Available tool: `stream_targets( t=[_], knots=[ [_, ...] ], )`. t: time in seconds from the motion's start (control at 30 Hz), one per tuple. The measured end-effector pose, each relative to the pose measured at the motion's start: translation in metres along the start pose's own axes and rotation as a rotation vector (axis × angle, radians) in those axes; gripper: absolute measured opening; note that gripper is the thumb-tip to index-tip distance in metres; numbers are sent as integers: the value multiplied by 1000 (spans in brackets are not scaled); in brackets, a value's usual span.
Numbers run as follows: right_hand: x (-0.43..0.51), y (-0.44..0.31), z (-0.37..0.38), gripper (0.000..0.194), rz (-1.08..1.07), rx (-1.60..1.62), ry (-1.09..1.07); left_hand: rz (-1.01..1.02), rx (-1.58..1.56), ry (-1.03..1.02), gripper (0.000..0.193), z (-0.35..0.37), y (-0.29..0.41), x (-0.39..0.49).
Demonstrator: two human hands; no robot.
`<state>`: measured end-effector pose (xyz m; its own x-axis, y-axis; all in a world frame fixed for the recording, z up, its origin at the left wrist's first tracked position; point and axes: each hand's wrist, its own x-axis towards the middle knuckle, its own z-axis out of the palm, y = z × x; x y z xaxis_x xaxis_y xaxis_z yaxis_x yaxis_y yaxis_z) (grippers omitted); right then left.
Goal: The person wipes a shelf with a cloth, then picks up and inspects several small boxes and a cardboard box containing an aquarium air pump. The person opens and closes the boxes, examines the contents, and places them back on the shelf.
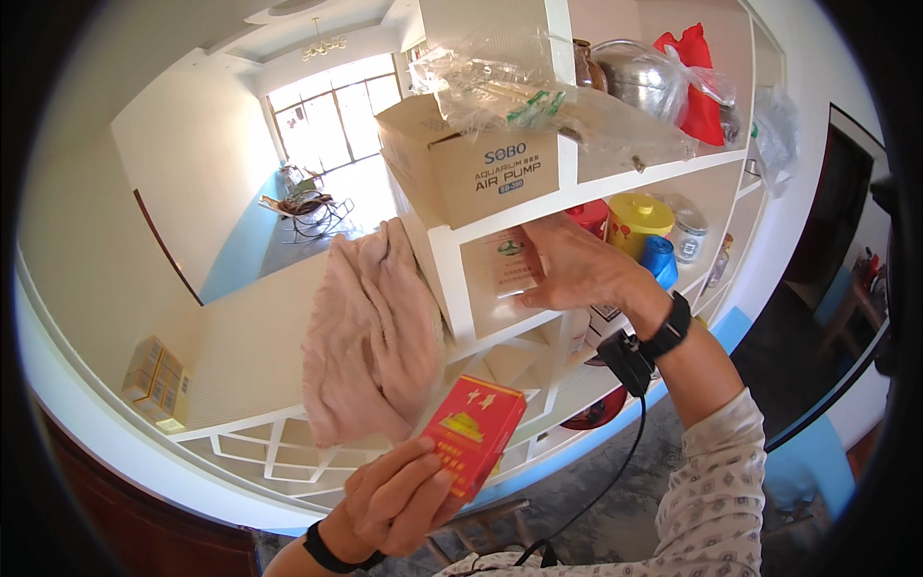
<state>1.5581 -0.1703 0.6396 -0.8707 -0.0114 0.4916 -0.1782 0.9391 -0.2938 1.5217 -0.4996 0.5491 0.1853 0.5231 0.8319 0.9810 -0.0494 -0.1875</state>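
Note:
My left hand grips a red cigarette pack with yellow print, held up in front of the shelf. My right hand reaches into a compartment of the white shelf unit. Its fingers and thumb lie spread along the right side of a pale box with a green emblem. Whether they grip that box cannot be told, since the hand hides part of it. A black strap circles each wrist, and a black device with a cable hangs by the right one.
A cardboard air pump box stands above, beside clear plastic bags. Right of my hand are a yellow canister, a red canister and a blue roll. A pink towel drapes the unit's left side.

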Motion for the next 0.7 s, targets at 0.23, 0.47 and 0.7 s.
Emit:
stream_targets(
  t=[0.23, 0.47, 0.7],
  knots=[
    [-78, -31, -12, 103, 32, 94, 91, -18, 60, -15, 39, -24, 0, -21],
    [-109, -81, -3, 113, -13, 209, 175, -124, 78, -37, 59, -36, -1, -29],
    [-106, -91, 25, 111, -102, 768, 146, -177, 78, -23, 63, -53, 0, -44]
  ],
)
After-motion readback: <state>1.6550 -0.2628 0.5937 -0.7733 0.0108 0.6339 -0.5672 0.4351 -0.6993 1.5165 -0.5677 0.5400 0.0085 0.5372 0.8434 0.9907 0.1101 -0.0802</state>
